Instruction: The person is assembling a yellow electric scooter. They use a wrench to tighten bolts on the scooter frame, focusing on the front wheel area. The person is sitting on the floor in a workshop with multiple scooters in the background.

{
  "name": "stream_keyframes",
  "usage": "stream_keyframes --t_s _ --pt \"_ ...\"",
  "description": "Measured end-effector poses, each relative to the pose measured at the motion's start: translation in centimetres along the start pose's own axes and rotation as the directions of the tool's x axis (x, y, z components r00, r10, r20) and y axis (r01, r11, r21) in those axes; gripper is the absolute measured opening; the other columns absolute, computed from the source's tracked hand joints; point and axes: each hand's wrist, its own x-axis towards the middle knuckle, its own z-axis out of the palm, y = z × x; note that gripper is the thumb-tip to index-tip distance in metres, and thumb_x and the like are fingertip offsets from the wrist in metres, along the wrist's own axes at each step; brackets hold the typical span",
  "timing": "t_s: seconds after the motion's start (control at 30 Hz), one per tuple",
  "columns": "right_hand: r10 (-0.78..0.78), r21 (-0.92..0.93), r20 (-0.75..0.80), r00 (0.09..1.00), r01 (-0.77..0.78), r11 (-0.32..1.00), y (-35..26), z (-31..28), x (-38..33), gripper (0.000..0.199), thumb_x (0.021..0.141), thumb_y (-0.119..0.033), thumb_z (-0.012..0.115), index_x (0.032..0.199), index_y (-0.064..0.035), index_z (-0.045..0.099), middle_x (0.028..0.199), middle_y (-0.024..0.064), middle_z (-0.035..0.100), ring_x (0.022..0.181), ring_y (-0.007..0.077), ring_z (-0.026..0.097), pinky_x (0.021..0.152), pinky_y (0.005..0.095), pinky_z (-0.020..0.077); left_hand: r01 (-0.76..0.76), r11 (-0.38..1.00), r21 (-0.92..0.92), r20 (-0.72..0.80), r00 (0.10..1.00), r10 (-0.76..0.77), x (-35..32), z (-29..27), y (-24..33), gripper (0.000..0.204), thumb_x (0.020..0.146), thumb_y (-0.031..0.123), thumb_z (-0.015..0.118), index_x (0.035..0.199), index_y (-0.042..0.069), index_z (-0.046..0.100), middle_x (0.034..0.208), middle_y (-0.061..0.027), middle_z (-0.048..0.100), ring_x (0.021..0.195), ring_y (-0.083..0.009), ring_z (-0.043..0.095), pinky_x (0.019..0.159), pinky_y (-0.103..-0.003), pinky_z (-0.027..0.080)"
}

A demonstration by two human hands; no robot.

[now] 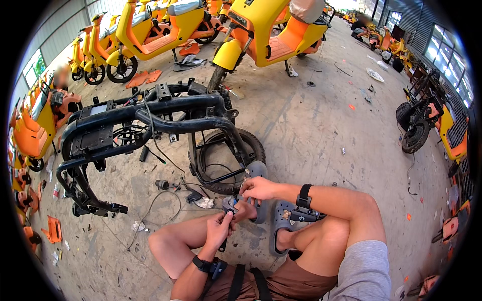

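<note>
In front of my left shin, my left hand (219, 230) is closed around a small dark part with a grey rounded end (229, 204). A black piece of it pokes out below the fingers. My right hand (259, 189) reaches in from the right, just above that part, its fingertips pinched together. Something thin seems to be between them, too small to name. Just beyond my hands, a black scooter frame (175, 108) rests on the concrete floor, its wheel (253, 143) close to my grey clog (256, 173). A loose cable (163, 150) trails down from the frame.
A black cylindrical part (161, 184) and a black connector (193, 196) lie left of my hands. Yellow and orange scooters (266, 35) line the back and left. A partly stripped scooter (416, 133) stands right. Orange panels (52, 229) litter the floor. Other people sit farther off.
</note>
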Motion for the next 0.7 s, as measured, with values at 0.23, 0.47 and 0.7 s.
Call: stream_keyframes --t_s 0.23,0.47,0.7 --pt "-0.015 -0.034 0.067 0.998 0.018 0.999 -0.27 -0.08 0.00 0.033 0.094 -0.021 0.057 0.119 -0.0004 0.063 0.100 0.0104 0.067 0.071 0.0144 0.064 0.055 0.0260 0.0510 0.023 0.999 -0.037 0.021 1.000 -0.022 -0.18 0.04 0.16 0.032 0.099 0.026 0.055 0.088 -0.003 0.063 0.061 -0.0066 0.060 0.042 -0.0075 0.048 0.037 -0.021 0.034" --pt "-0.018 0.040 0.122 0.992 0.013 0.999 -0.32 -0.16 -0.02 0.033 0.095 -0.019 0.056 0.122 -0.0002 0.061 0.103 0.0098 0.067 0.072 0.0138 0.062 0.054 0.0260 0.0499 0.014 1.000 0.003 0.049 0.999 -0.014 -0.30 0.15 0.46 0.032 0.099 0.025 0.054 0.087 -0.003 0.063 0.061 -0.0064 0.060 0.042 -0.0079 0.048 0.038 -0.021 0.035" --pt "-0.018 0.058 0.108 0.994 0.012 0.998 -0.20 -0.16 0.02 0.032 0.094 -0.020 0.060 0.118 0.0014 0.059 0.102 0.0088 0.068 0.073 0.0123 0.062 0.055 0.0256 0.0497 0.015 1.000 -0.021 0.059 0.998 -0.014 -0.20 -0.02 0.15 0.031 0.099 0.025 0.054 0.085 -0.002 0.062 0.060 -0.0065 0.061 0.042 -0.0085 0.049 0.038 -0.022 0.036"
